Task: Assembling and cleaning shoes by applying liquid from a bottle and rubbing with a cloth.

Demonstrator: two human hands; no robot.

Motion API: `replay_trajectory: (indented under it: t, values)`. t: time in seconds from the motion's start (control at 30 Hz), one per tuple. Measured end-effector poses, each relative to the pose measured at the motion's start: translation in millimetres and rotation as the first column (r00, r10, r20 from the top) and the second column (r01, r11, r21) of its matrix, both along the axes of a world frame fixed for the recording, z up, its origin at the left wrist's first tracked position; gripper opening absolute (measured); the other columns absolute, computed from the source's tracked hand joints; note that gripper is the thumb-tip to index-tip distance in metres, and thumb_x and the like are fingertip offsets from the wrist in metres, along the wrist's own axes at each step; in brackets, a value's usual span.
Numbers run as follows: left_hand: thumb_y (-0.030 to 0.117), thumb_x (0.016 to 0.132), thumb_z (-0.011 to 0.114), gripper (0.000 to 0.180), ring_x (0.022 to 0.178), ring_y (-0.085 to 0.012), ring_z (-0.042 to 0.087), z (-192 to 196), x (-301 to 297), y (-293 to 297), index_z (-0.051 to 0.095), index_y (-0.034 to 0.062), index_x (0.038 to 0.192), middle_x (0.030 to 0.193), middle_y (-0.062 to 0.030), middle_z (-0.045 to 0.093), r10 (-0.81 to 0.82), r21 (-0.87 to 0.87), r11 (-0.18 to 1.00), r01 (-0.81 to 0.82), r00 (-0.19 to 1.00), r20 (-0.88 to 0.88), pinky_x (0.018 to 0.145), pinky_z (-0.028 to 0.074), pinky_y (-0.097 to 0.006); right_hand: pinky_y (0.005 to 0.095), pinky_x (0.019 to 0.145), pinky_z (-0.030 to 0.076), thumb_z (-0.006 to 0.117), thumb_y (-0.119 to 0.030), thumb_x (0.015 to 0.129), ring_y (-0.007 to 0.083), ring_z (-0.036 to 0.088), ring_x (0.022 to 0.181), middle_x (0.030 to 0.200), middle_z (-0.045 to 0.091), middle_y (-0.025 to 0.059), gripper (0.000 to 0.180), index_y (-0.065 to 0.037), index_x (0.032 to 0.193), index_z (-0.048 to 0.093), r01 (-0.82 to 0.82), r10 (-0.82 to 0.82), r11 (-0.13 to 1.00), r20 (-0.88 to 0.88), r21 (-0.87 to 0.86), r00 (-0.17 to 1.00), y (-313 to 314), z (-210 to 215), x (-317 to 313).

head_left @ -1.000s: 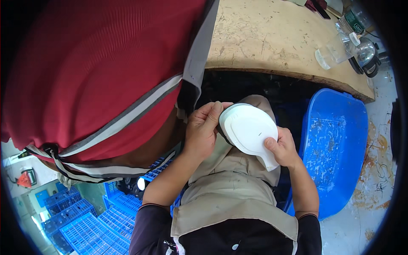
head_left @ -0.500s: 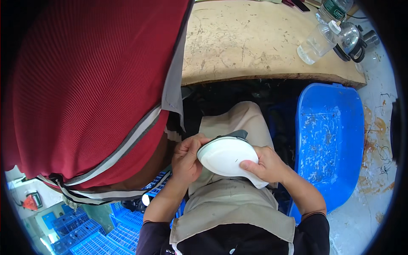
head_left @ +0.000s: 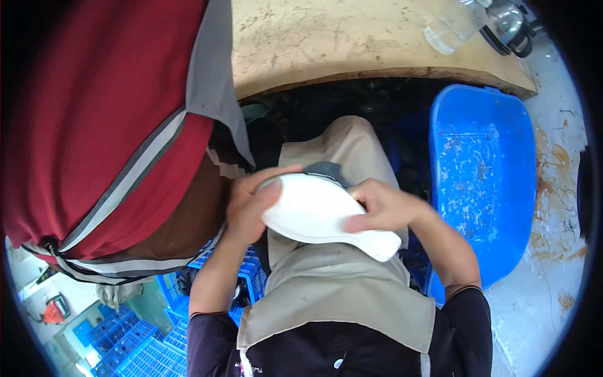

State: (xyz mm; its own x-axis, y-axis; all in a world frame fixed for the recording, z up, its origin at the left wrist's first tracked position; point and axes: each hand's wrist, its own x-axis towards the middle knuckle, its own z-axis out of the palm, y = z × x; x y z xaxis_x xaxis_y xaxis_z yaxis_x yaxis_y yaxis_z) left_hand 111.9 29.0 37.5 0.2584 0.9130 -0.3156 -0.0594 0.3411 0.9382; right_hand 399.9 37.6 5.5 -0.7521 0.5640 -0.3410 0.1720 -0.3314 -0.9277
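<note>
A shoe [head_left: 308,204] with a smooth white sole is held over my lap, sole facing up. Part of its dark grey upper [head_left: 328,169] shows along the far edge; the rest is hidden beneath. My left hand [head_left: 247,206] grips the broad left end, its thumb lying on the white sole. Around the narrower right part my right hand [head_left: 391,208] is closed, thumb pressed on the sole and fingers tucked under the far side. Both hands are slightly blurred by motion. A beige apron [head_left: 339,289] covers my lap below the shoe.
Close on my left stands a person in a red shirt [head_left: 113,107] with a grey apron. A worn wooden bench [head_left: 326,38] spans the far side, bearing a clear bottle [head_left: 449,31]. To the right sits a blue tub [head_left: 531,157]; blue crates [head_left: 151,358] lie at lower left.
The shoe has turned so its white sole shows more fully, and has shifted slightly left and away. My left hand has moved its thumb onto the sole. The view has shifted downward.
</note>
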Motion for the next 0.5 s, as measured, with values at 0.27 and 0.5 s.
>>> replay_trajectory:
  t: [0.27,0.5]
  values:
    - [0.032,0.100,0.056,0.055,0.123,-0.0273,0.058,-44,44,-15,0.054,-0.0005,0.145,0.140,-0.0197,0.057,0.016,0.328,0.941,-0.079,0.982,0.190,0.106,0.044,-0.036,0.0415,0.104,0.049,0.080,-0.050,0.084,0.0277,0.061,0.121,0.138,0.061,0.0142,0.087,-0.001,0.148,0.047,0.476,-0.773,0.610,-0.608,-0.634,0.182,-18,-4,33]
    - [0.032,0.106,0.056,0.055,0.123,-0.0189,0.057,-46,52,28,0.045,0.0003,0.150,0.139,-0.0135,0.058,0.104,-0.095,0.993,-0.070,0.894,0.436,0.104,0.046,-0.034,0.0412,0.109,0.043,0.081,-0.047,0.086,0.0314,0.054,0.130,0.145,0.054,0.0182,0.092,0.000,0.153,0.039,0.408,-0.559,0.818,-0.394,-0.405,0.730,-15,-50,46]
